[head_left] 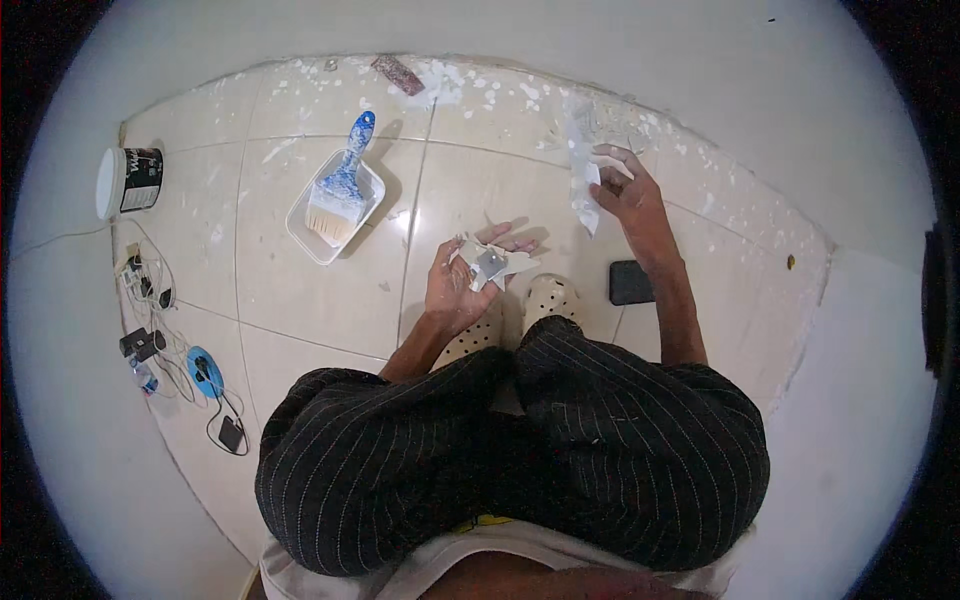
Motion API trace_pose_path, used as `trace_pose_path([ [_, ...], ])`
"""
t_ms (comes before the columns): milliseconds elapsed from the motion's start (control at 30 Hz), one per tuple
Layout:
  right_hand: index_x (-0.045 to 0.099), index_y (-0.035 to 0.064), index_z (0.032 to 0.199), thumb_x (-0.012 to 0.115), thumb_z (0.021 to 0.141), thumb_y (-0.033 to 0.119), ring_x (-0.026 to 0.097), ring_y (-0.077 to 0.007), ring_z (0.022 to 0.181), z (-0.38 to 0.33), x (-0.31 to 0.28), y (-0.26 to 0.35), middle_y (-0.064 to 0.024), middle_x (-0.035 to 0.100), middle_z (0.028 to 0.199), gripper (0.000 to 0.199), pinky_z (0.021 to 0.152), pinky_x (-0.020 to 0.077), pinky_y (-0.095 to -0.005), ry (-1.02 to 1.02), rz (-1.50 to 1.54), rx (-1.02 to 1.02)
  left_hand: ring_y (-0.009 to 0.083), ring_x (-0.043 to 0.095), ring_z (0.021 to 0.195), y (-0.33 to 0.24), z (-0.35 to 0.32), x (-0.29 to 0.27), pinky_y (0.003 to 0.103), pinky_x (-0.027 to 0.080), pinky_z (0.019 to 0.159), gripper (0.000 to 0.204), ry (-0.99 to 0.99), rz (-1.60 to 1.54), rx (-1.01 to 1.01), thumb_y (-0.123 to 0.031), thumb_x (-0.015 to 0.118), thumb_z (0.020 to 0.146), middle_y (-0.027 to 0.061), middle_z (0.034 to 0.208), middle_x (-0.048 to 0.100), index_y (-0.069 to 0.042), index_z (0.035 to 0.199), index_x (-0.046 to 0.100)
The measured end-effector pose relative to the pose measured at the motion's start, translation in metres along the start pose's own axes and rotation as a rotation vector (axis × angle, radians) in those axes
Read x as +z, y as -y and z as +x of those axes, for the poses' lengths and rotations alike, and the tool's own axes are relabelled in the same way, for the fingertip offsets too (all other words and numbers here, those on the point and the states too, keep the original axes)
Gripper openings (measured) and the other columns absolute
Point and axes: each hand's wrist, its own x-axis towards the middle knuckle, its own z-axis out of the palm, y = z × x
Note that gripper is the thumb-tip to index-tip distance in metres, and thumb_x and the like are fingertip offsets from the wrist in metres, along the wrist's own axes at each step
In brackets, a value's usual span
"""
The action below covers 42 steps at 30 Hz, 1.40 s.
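Note:
My left hand is palm up above my knees and holds a small metal scraper smeared with white filler. My right hand reaches forward and grips a crumpled clear plastic bag with white paste in it, close to the base of the wall. I squat on a pale tiled floor in dark striped trousers, and my pale perforated clogs show under the hands.
A white tray holding a blue-handled paintbrush lies front left. A paint can stands far left, above a tangle of cables and chargers. A dark phone lies by my right forearm. White splatters dot the floor along the wall.

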Motion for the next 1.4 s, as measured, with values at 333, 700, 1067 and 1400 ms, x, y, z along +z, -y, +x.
trace_pose_path([
  [333, 0.054, 0.0064, 0.119, 0.061, 0.090, 0.002, 0.057, -0.0137, 0.090, 0.002, -0.004, -0.007, -0.0071, 0.064, 0.095, 0.030, 0.085, 0.0440, -0.0293, -0.017, 0.034, 0.002, 0.0396, 0.034, 0.136, 0.003, 0.002, -0.006, 0.047, 0.024, 0.116, 0.068, -0.020, -0.008, 0.005, -0.046, 0.026, 0.097, 0.0285, 0.137, 0.044, 0.003, 0.144, 0.028],
  [700, 0.052, 0.0066, 0.120, 0.067, 0.087, 0.005, 0.059, -0.0136, 0.087, 0.001, -0.004, -0.008, -0.0101, 0.066, 0.092, 0.036, 0.084, 0.0446, -0.0304, -0.009, 0.122, -0.007, 0.0385, 0.035, 0.136, 0.001, 0.002, -0.002, 0.046, 0.023, 0.116, 0.068, -0.022, -0.003, -0.008, -0.047, 0.024, 0.097, 0.0281, 0.138, 0.044, 0.002, 0.145, 0.028],
  [1067, 0.049, 0.0043, 0.125, 0.071, 0.084, 0.012, 0.061, -0.0154, 0.084, -0.016, 0.020, 0.014, -0.0125, 0.067, 0.088, 0.047, 0.081, 0.0467, -0.0306, 0.135, -0.069, 0.036, 0.0349, 0.041, 0.131, 0.002, -0.003, -0.014, 0.048, 0.029, 0.114, 0.070, 0.028, 1.269, 0.085, -0.050, 0.021, 0.098, 0.0253, 0.140, 0.043, 0.002, 0.144, 0.028],
  [1400, 0.053, 0.0082, 0.120, 0.071, 0.079, 0.014, 0.050, -0.0099, 0.065, -0.031, 0.058, -0.001, -0.0057, 0.068, 0.076, 0.045, 0.064, 0.0400, -0.0270, 0.166, -0.281, -0.004, 0.0294, 0.047, 0.125, 0.002, -0.002, 0.005, 0.044, 0.033, 0.111, 0.093, -0.217, -0.158, 0.042, -0.074, 0.023, 0.090, 0.0184, 0.137, 0.047, 0.004, 0.138, 0.037],
])
